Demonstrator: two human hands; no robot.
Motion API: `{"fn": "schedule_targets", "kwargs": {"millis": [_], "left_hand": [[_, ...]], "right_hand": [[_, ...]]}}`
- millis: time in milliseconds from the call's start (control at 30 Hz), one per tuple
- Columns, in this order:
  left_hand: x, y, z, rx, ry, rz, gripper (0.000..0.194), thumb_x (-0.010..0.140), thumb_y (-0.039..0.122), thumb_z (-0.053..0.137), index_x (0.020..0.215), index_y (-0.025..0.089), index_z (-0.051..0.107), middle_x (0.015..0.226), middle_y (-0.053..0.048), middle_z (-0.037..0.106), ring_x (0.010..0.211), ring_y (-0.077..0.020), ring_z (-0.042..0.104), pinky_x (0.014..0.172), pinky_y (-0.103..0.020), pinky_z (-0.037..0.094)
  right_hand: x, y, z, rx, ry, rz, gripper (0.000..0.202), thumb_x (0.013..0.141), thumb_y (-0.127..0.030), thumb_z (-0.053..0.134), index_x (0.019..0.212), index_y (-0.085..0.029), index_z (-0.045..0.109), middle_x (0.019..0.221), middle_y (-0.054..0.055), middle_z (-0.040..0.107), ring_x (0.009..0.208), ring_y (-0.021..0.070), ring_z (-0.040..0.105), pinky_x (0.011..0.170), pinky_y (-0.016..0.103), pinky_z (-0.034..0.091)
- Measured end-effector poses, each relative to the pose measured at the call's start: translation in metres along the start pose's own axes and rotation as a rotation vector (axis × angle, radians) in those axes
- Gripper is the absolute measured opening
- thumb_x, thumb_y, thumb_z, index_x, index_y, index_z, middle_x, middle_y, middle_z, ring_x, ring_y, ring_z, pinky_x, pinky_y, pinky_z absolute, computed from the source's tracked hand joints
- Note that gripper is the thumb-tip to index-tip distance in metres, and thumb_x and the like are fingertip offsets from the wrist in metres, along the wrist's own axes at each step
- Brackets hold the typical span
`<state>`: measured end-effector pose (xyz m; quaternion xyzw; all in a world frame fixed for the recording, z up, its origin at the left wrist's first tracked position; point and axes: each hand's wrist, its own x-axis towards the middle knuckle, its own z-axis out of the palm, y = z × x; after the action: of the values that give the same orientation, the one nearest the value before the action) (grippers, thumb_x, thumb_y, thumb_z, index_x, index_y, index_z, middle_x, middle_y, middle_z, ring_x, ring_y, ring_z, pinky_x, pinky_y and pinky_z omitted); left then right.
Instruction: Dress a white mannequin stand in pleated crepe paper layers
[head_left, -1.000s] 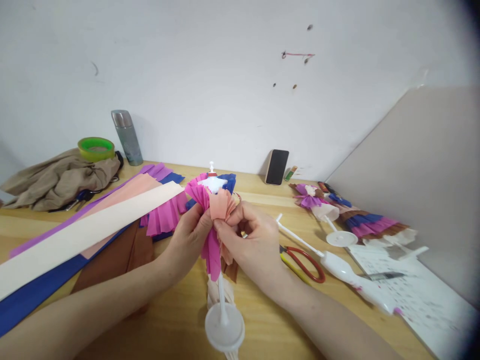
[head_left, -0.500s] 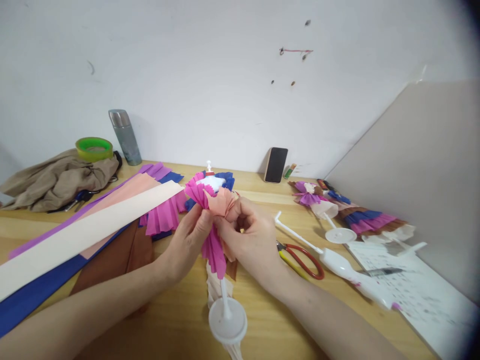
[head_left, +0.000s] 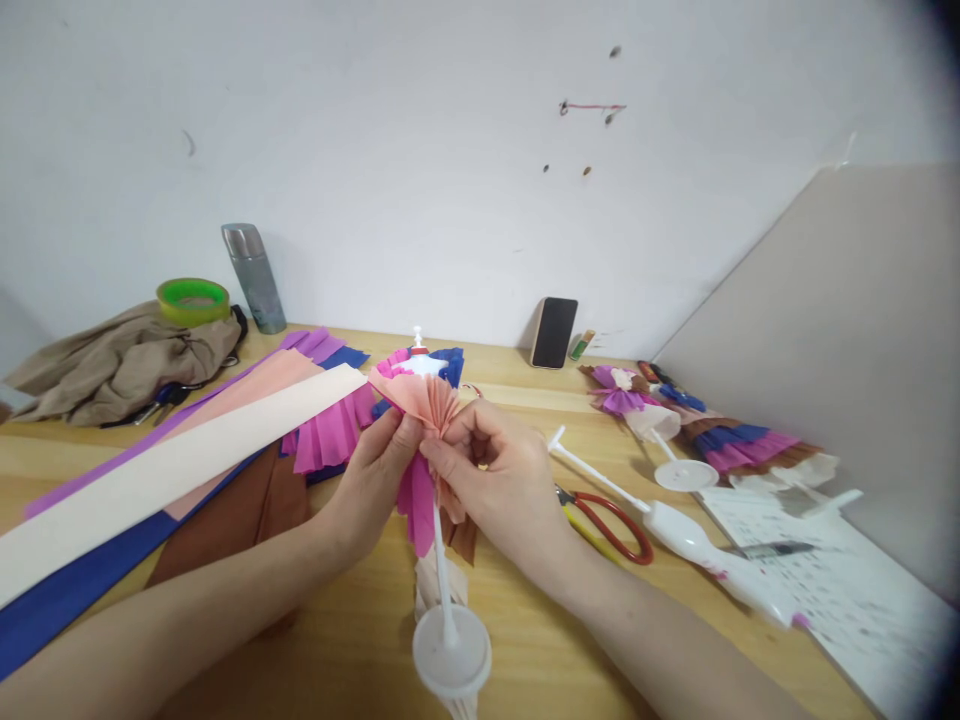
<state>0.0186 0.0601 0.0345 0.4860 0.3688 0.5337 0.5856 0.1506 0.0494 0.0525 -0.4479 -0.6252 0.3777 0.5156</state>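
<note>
head view, both hands, left (head_left: 375, 480) and right (head_left: 510, 475), are pinching the gathered peach paper (head_left: 426, 400) between fingertips

From the person's head, the view looks forward and down over the wooden table (head_left: 360, 640), facing the white wall (head_left: 390, 160) behind the smartphone (head_left: 554, 333); left hand (head_left: 375, 475) and right hand (head_left: 510, 480) lie closer to the camera than the smartphone, within arm's reach.

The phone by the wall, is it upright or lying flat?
Upright: the phone leans back against the wall.
</note>
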Motion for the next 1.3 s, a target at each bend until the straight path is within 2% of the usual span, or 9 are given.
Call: {"fn": "schedule_targets", "kwargs": {"millis": [200,400,500,667,767,867,1133,1300], "left_hand": [[0.0,0.003,0.001,0.017,0.006,-0.013,0.044,0.081,0.059,0.068,0.071,0.018,0.054,0.06,0.004,0.054,0.057,-0.0115,0.049,0.054,-0.023,0.042],[0.002,0.0,0.001,-0.022,-0.034,-0.026,0.042,0.082,0.057,0.068,0.073,0.018,0.055,0.068,0.001,0.058,0.067,-0.0136,0.054,0.066,-0.025,0.047],[0.002,-0.001,0.001,-0.003,-0.026,-0.018,0.041,0.084,0.056,0.066,0.073,0.018,0.055,0.067,0.001,0.058,0.065,-0.013,0.054,0.066,-0.025,0.047],[0.002,0.001,0.004,0.016,0.005,-0.019,0.043,0.082,0.059,0.065,0.073,0.019,0.054,0.061,0.003,0.057,0.056,-0.0132,0.054,0.057,-0.025,0.047],[0.001,0.001,0.003,0.023,0.011,-0.002,0.044,0.082,0.06,0.065,0.073,0.018,0.055,0.065,0.0,0.061,0.061,-0.0149,0.058,0.061,-0.027,0.049],[0.001,0.001,0.003,0.015,0.014,0.005,0.042,0.082,0.059,0.066,0.074,0.018,0.056,0.068,-0.001,0.062,0.065,-0.016,0.059,0.065,-0.028,0.05],[0.002,-0.001,0.001,0.005,0.0,-0.002,0.036,0.086,0.053,0.063,0.076,0.019,0.058,0.077,-0.005,0.067,0.075,-0.02,0.062,0.069,-0.03,0.05],[0.001,0.003,0.003,0.046,0.024,0.009,0.041,0.084,0.056,0.064,0.068,0.02,0.054,0.066,-0.002,0.06,0.069,-0.0177,0.059,0.058,-0.026,0.045]], "right_hand": [[0.004,-0.002,-0.004,-0.066,-0.007,0.013,0.022,0.08,-0.03,0.065,0.066,-0.023,0.05,0.041,-0.007,0.051,0.036,0.0106,0.049,0.039,0.023,0.038],[0.012,-0.003,-0.006,0.141,-0.09,0.136,0.023,0.075,-0.032,0.066,0.062,-0.022,0.05,0.041,-0.005,0.057,0.029,0.0112,0.049,0.031,0.021,0.034],[0.014,0.001,-0.004,0.144,-0.07,0.141,0.024,0.073,-0.032,0.069,0.062,-0.023,0.05,0.039,-0.005,0.056,0.029,0.0116,0.049,0.03,0.021,0.034],[0.008,0.008,0.0,0.069,-0.008,0.069,0.027,0.078,-0.033,0.07,0.065,-0.023,0.049,0.042,-0.007,0.054,0.032,0.0116,0.051,0.034,0.022,0.037],[0.006,0.004,-0.001,0.137,-0.089,0.072,0.029,0.083,-0.04,0.066,0.066,-0.023,0.051,0.045,-0.005,0.057,0.034,0.0116,0.053,0.037,0.023,0.041],[0.008,-0.001,-0.005,0.184,-0.125,0.081,0.033,0.084,-0.047,0.062,0.065,-0.022,0.05,0.043,-0.004,0.057,0.032,0.0106,0.05,0.036,0.022,0.038],[0.012,-0.002,-0.01,0.16,-0.072,0.044,0.035,0.081,-0.045,0.066,0.061,-0.021,0.05,0.045,-0.004,0.055,0.037,0.0098,0.048,0.039,0.022,0.038],[0.01,-0.003,-0.004,0.193,-0.005,0.066,0.028,0.079,-0.04,0.066,0.064,-0.021,0.05,0.044,-0.007,0.051,0.035,0.0075,0.043,0.038,0.02,0.033]]}}
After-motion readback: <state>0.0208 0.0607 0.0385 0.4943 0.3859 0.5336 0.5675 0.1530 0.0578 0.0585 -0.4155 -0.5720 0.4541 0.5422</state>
